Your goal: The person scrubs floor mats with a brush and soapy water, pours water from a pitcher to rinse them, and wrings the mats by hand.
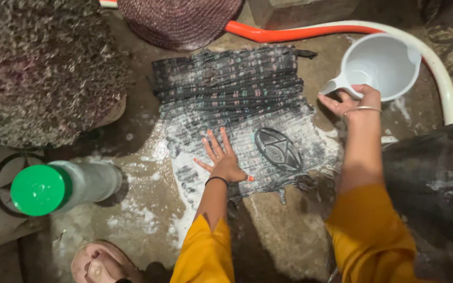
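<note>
Soaked, soapy woven mat (pixel 237 115) lies flat on the floor; probably heavy, floppy and slick, so grab an edge. Left hand (pixel 221 160) presses it open-palmed; right hand (pixel 355 102) is closed round a light white jug (pixel 381 65) (by its handle).

I see a dark striped mat (pixel 232 99) streaked with white suds, a pale grey jug (pixel 378 65), a green-capped bottle (pixel 64 186), an orange-and-white hose (pixel 342 31) and yellow sleeves (pixel 205 257).

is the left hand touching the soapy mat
Touching. The head view shows the left hand pressed flat, fingers spread, on the soapy mat, with no gap between palm and fabric.
</note>
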